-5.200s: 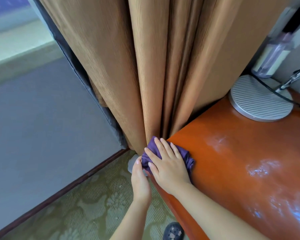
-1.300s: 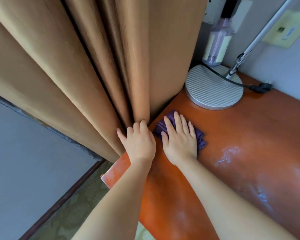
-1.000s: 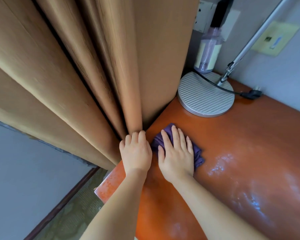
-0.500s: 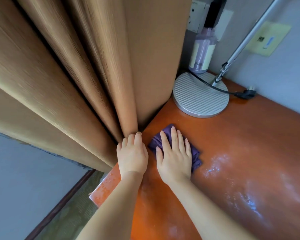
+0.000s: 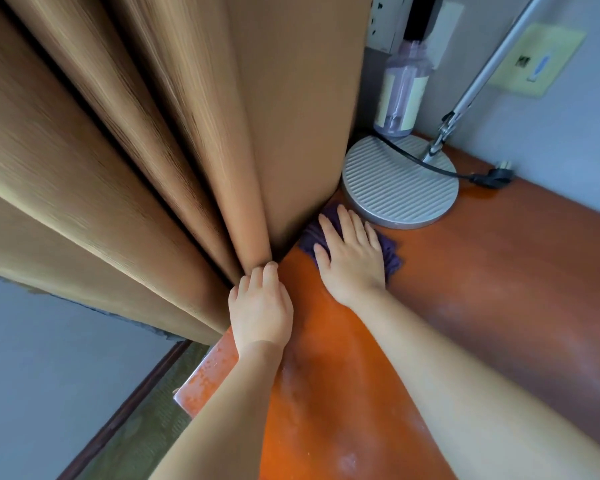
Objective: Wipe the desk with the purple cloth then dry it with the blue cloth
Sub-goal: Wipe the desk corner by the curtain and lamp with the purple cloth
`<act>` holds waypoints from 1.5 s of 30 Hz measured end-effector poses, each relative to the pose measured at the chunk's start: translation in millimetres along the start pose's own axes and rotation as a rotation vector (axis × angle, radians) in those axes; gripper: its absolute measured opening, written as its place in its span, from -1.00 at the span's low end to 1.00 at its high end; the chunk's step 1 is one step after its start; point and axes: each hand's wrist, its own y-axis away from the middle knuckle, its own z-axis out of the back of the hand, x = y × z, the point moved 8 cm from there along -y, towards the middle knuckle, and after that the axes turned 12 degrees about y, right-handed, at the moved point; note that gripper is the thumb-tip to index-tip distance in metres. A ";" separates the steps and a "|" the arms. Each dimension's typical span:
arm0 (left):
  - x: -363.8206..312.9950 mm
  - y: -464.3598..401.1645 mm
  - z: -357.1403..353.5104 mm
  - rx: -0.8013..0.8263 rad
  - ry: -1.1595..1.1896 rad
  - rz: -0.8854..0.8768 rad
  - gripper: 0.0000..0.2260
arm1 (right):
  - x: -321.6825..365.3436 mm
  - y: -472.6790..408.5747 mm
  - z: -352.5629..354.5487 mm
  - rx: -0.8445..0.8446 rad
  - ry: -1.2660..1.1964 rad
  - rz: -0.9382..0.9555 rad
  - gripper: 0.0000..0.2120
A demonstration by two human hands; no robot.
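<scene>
At the desk's [image 5: 499, 271] back corner, beside the lamp base [image 5: 400, 188]: pressing the purple cloth [image 5: 390, 252] flat with the spread right hand [image 5: 352, 261], pushing the curtain [image 5: 187, 133] aside with the left hand's [image 5: 260, 306] straight fingertips.

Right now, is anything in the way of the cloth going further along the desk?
Yes. The round lamp base sits just beyond the cloth under the right hand. The left hand holds the curtain off the desk.

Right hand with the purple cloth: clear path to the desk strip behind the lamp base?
Probably not. The lamp base sits directly ahead of the right hand and purple cloth, curtain alongside.
</scene>
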 end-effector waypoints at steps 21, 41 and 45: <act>3.0 -1.4 -3.6 0.045 0.111 0.060 -0.62 | 10.9 -1.7 1.5 -0.016 0.013 -0.088 -0.51; 4.0 -1.0 -1.7 0.028 0.102 0.041 -0.62 | 13.4 5.3 0.5 -0.016 0.011 0.039 -0.46; 2.8 -0.8 0.3 0.036 0.130 0.050 -0.59 | 22.4 43.0 0.8 -0.054 0.003 -0.061 -0.50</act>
